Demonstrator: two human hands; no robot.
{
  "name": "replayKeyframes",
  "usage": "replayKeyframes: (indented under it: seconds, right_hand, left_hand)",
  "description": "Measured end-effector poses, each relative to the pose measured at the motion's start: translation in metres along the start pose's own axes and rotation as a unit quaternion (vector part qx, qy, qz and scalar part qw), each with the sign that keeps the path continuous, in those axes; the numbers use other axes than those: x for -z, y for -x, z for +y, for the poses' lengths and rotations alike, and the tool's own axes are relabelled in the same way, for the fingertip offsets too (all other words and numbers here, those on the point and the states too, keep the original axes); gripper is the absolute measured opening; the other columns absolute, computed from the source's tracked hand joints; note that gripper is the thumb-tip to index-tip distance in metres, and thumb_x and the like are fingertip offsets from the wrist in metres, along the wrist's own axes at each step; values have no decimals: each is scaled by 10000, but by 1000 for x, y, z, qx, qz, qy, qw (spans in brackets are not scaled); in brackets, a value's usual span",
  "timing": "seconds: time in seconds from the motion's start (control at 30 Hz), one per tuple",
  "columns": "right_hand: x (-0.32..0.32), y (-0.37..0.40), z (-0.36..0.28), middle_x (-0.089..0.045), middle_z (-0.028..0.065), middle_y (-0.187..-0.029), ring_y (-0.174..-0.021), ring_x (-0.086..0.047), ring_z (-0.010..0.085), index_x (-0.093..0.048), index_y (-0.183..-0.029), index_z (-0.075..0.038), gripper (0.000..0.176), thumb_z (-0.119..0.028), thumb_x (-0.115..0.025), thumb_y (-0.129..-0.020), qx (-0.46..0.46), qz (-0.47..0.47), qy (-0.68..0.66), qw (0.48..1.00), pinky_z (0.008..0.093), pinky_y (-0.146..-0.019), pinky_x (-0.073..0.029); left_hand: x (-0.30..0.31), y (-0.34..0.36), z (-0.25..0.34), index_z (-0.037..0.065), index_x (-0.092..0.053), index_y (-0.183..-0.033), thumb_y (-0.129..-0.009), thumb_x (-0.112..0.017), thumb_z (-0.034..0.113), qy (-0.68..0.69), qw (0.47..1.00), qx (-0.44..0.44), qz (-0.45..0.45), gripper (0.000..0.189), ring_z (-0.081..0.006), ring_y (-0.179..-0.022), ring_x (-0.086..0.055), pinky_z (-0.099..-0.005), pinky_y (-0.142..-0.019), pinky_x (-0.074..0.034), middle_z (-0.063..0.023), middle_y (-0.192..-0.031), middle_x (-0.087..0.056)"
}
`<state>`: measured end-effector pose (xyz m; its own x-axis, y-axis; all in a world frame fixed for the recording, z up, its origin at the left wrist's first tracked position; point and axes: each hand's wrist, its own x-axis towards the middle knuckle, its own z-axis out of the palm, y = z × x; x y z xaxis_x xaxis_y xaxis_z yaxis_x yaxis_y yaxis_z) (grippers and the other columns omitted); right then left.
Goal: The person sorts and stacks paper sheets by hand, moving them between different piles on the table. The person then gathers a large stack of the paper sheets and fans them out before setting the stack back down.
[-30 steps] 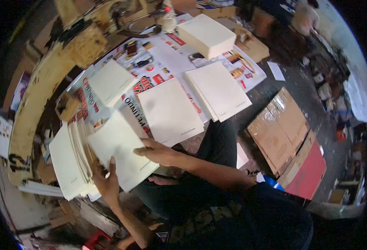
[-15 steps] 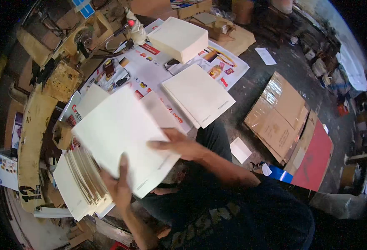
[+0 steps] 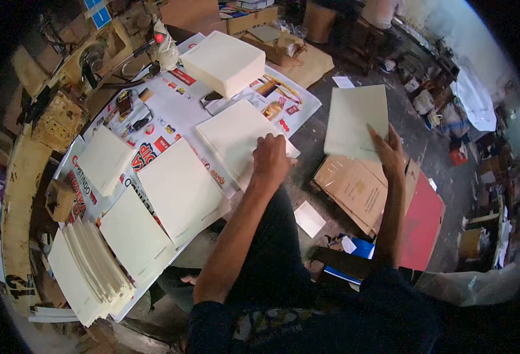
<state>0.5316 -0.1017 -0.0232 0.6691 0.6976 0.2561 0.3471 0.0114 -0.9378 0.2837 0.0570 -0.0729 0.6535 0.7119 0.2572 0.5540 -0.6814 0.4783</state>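
My left hand [image 3: 271,156] is closed, its knuckles up, on the right edge of a stack of off-white paper [image 3: 239,133]; whatever its fingertips pinch is hidden. Out to the right, my right hand [image 3: 391,150] grips a printed paper sheet [image 3: 356,118] by its lower right corner, the thumb flat on its face. The sheet is held up above the floor. Nearer me lie another paper pile [image 3: 180,189], a smaller one [image 3: 135,233] and a fanned bundle of paper [image 3: 89,271]. A thinner pile [image 3: 102,159] lies farther left.
A thick paper block [image 3: 224,59] stands at the back of the poster-covered table [image 3: 177,112], near a wrapped bottle [image 3: 165,50]. Flattened cardboard [image 3: 354,189], a red board [image 3: 422,221] and a loose sheet [image 3: 310,218] lie at right. A yellowish machine frame [image 3: 12,194] borders the left.
The large sheets both hands held over the near piles now lie down there. My left hand has moved to the middle stack; my right hand has swung right with a sheet. The view has shifted.
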Motion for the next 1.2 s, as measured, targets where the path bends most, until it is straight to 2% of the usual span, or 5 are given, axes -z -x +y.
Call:
replayKeyframes:
  seconds: [0.3, 0.43, 0.77, 0.83, 1.2]
  right_hand:
    - [-62, -7, 8, -626, 75, -1169, -1039, -579, 161, -526, -1305, -7, 451, -233, -616, -926, -74, -89, -90, 989, 292, -916, -443]
    - [-125, -13, 6, -613, 77, -1192, -1052, -576, 155, -522, -1310, 2, 494, -272, -628, -912, -130, -194, -65, 970, 284, -912, -447]
    - [-185, -15, 17, -645, 83, -1154, -973, -627, 150, -528, -1315, -26, 513, -141, -681, -839, -93, -356, -3, 930, 259, -842, -492]
    - [-191, -4, 5, -641, 98, -1162, -993, -616, 174, -557, -1270, 1, 514, -164, -713, -809, -141, -352, -111, 919, 319, -894, -479]
    - [-291, 105, -36, -595, 107, -1230, -1123, -558, 179, -465, -1360, 9, 507, -177, -607, -910, -183, -361, -227, 886, 289, -960, -436]
  left_hand:
    - [68, 62, -28, 20, -588, -913, -834, -732, 216, 406, 891, 105, 174, 256, -247, -725, -633, -343, -661, -505, -130, -855, -644]
    - [121, 121, -46, 44, -515, -1023, -570, -892, 344, -84, 980, 178, -33, 662, -335, -994, -525, -443, -880, -444, -149, -1002, -538]
    - [146, 170, -106, -5, -574, -825, -816, -738, 93, 171, 976, 115, 71, 191, -203, -645, -585, -328, -575, -478, -119, -738, -579]
    - [178, 188, -92, -15, -614, -919, -877, -675, 77, 227, 912, 333, 81, 118, -146, -706, -613, -265, -626, -509, -82, -833, -634]
    - [219, 289, -136, 44, -511, -1219, -655, -836, 225, -70, 968, 239, -2, 676, -377, -1244, -476, -555, -1146, -123, -207, -1289, -543]
